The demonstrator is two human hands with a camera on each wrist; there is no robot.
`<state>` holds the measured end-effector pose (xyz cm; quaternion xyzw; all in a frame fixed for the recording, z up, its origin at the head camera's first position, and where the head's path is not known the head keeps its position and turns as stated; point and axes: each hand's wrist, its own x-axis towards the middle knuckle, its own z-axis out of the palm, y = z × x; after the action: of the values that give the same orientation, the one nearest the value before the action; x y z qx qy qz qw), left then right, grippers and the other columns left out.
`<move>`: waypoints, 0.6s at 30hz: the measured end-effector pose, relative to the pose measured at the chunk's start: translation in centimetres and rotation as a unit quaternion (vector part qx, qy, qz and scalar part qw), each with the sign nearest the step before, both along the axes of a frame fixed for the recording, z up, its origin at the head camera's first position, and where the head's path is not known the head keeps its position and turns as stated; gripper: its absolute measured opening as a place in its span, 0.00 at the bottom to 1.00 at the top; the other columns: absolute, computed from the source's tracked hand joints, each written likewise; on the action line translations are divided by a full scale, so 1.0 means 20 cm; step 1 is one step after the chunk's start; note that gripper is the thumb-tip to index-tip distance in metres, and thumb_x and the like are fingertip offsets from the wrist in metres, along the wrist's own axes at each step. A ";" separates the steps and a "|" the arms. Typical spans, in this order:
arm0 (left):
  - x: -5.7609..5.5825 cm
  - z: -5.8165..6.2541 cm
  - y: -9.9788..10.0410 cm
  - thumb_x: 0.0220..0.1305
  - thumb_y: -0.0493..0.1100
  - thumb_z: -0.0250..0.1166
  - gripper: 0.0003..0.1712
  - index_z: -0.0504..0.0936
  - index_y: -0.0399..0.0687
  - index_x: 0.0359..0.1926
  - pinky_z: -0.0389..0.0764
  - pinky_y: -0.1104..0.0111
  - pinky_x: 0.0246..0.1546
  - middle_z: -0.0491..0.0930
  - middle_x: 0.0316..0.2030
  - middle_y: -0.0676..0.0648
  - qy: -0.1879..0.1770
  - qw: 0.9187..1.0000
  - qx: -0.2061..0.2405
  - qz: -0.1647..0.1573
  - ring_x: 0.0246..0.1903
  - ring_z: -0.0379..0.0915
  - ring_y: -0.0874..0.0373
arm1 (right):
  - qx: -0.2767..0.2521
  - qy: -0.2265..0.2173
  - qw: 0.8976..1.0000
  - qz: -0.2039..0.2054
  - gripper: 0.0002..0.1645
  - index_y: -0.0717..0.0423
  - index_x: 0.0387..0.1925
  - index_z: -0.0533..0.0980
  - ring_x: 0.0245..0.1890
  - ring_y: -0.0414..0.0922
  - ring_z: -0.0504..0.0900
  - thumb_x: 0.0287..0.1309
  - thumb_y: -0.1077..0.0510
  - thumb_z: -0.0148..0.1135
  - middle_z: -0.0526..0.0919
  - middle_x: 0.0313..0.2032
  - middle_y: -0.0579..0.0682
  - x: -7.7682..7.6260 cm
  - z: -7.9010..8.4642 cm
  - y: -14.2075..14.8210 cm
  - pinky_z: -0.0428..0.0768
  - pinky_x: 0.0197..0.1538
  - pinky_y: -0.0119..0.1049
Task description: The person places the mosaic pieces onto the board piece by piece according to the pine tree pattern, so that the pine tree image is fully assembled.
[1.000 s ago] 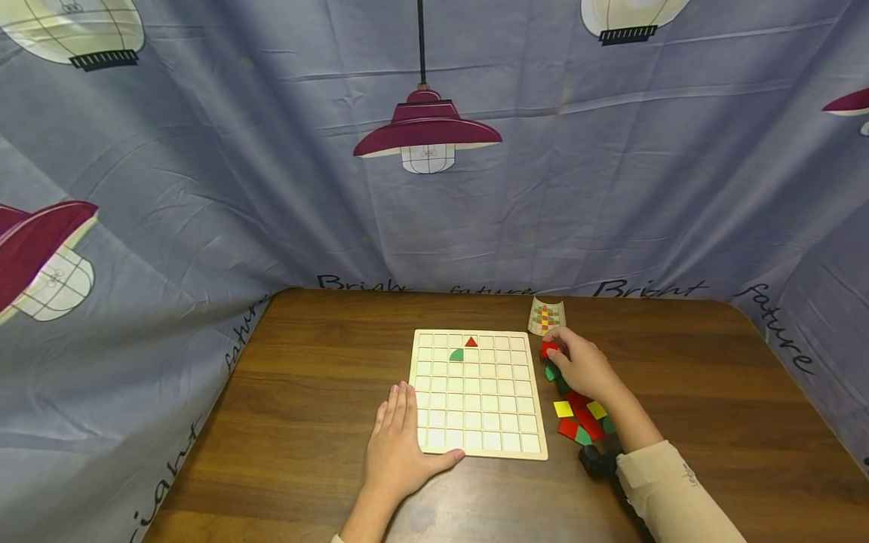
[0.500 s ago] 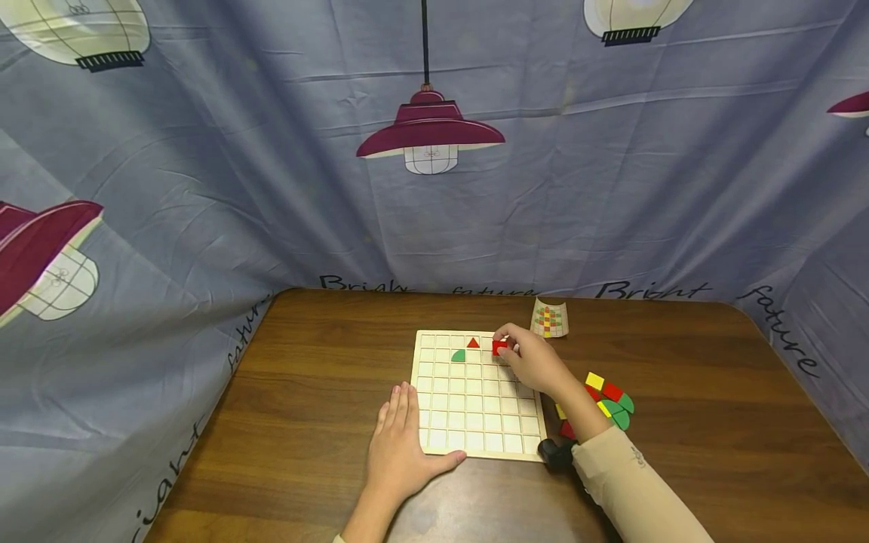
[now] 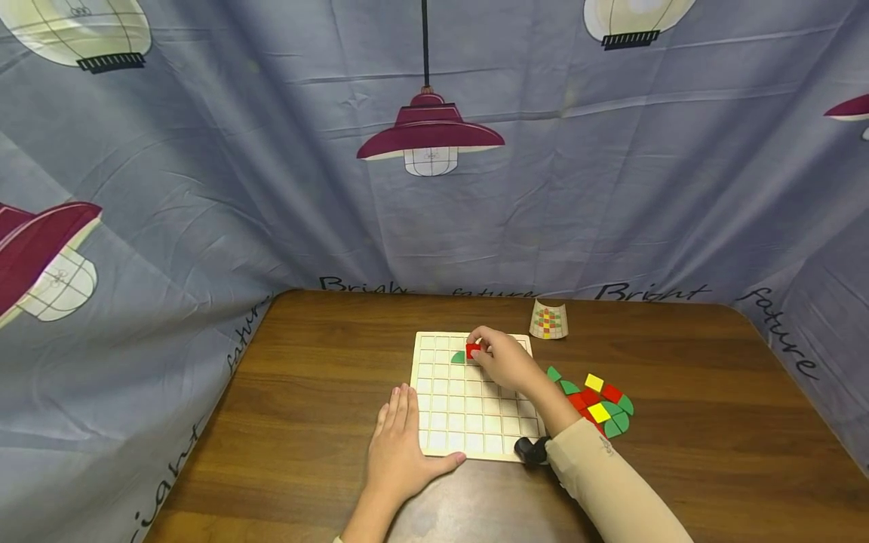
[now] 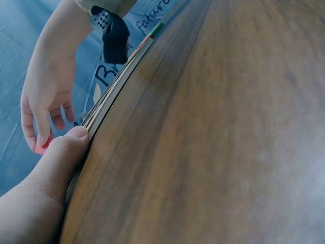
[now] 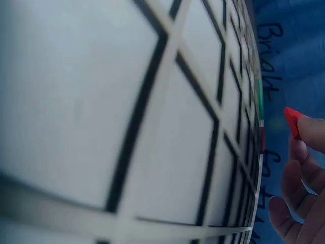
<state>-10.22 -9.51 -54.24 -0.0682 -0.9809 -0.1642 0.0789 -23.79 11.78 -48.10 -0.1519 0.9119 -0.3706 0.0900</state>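
Note:
My right hand (image 3: 505,362) pinches a red square tile (image 3: 473,351) between thumb and fingertips over the upper part of the white grid board (image 3: 456,422). In the right wrist view, the red tile (image 5: 292,121) appears raised off the board. Just left of it, a green quarter-round tile (image 3: 458,357) lies in a cell. The red triangle seen earlier is hidden in the head view; a dark red piece (image 5: 262,140) shows beside the green one in the right wrist view. My left hand (image 3: 397,437) rests along the board's left edge, fingers straight, thumb (image 4: 76,133) at its near edge.
Right of the board lies a loose group of red, green and yellow tiles (image 3: 600,412), partly behind the right forearm. A small curled pattern card (image 3: 548,320) stands at the back. Printed fabric (image 3: 434,234) hangs behind the wooden table (image 3: 312,377).
My right hand took the red tile from beside the board and carried it left over the grid, to just right of the green tile. The left hand stayed still.

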 end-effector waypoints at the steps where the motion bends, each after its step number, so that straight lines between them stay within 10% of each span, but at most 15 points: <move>1: 0.00 0.00 0.00 0.40 0.91 0.52 0.78 0.52 0.38 0.77 0.54 0.54 0.76 0.51 0.78 0.41 -0.002 1.000 0.000 0.001 0.78 0.46 0.49 | 0.000 -0.003 1.000 0.001 0.12 0.48 0.52 0.76 0.26 0.43 0.72 0.70 0.57 0.57 0.77 0.33 0.48 -0.01 -0.01 -0.01 0.73 0.30 0.35; 18: -0.01 -0.01 -0.01 0.40 0.91 0.53 0.77 0.54 0.37 0.76 0.56 0.53 0.76 0.53 0.77 0.40 0.013 1.000 0.002 -0.002 0.77 0.47 0.47 | 0.024 0.023 0.999 -0.022 0.10 0.47 0.48 0.77 0.31 0.43 0.73 0.67 0.57 0.62 0.78 0.33 0.45 -0.03 -0.10 -0.03 0.74 0.36 0.35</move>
<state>-10.35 -9.63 -54.44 -0.0721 -0.9793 -0.1656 0.0915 -24.30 11.14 -50.08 -0.1383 0.9252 -0.3473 0.0648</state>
